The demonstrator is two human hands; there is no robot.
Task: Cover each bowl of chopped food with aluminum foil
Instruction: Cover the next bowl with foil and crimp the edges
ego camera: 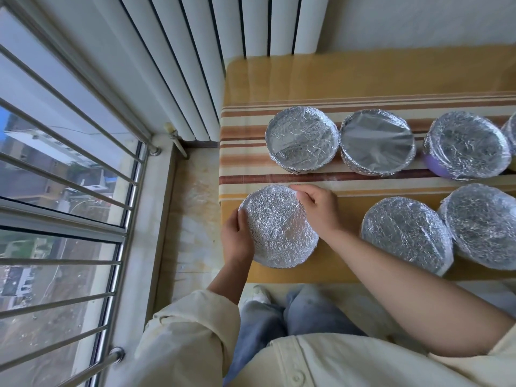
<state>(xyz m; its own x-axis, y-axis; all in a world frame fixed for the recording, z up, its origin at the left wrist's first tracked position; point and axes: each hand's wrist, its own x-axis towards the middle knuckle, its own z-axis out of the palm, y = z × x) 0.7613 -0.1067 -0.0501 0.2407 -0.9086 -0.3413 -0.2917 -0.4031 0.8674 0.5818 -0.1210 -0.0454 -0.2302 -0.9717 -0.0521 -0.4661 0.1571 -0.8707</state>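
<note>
Foil-wrapped bowl sits at the near-left corner of the table, close to the person's lap; I cannot tell whether it rests flat or is slightly tipped. The foil hides the rim and contents completely and runs well down the wall. Left hand cups the bowl's left side, fingers together and curled against the foil. Right hand is at the far-right rim, fingers bent and clamped on the foil edge there. The opposing grip looks meant to steady the bowl while crimping the foil tight, likely a last press. Two more covered bowls stand just right of it in the near row, touching each other. The back row on the striped cloth holds three side by side: two fully wrapped and a purple bowl with foil over the top only; a fourth is cut off at the frame edge. No uncovered bowl is in view, so the task seems nearly done. Radiator and barred window are to the left.
</note>
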